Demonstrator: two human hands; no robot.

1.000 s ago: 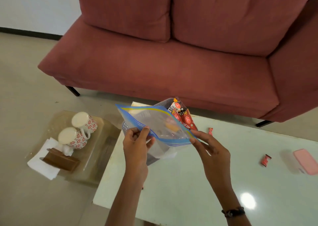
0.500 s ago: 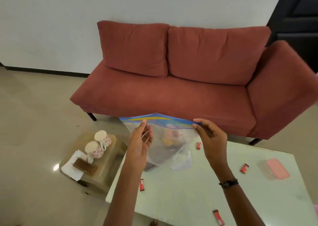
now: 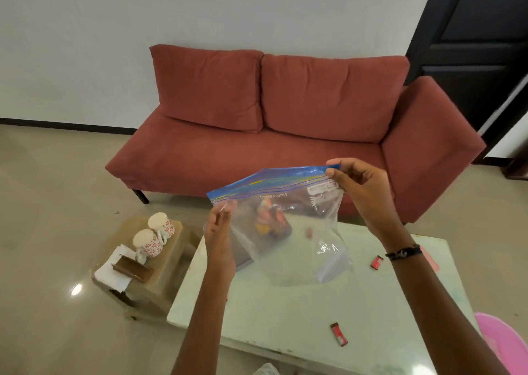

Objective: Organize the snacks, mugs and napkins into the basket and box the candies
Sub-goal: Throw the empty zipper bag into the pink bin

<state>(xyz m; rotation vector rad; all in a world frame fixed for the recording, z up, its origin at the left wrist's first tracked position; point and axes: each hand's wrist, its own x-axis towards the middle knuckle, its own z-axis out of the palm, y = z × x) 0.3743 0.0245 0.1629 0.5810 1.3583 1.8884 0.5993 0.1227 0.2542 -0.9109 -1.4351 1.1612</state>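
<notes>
Both forearms enter from the lower edge and extend forward and upward, the hands held apart at different heights; the left hand point(image 3: 220, 229) sits lower, thumb and fingertips closed in a pinch on the near left part of the zip bag point(image 3: 288, 226), just below its blue seal strip, palm turned inward; the right hand point(image 3: 358, 189) sits higher and farther forward, thumb and forefinger pinching the right end of the seal strip, remaining fingers curled loosely beneath; the right wrist is bent slightly and carries a dark cord bracelet point(image 3: 403, 252).
</notes>
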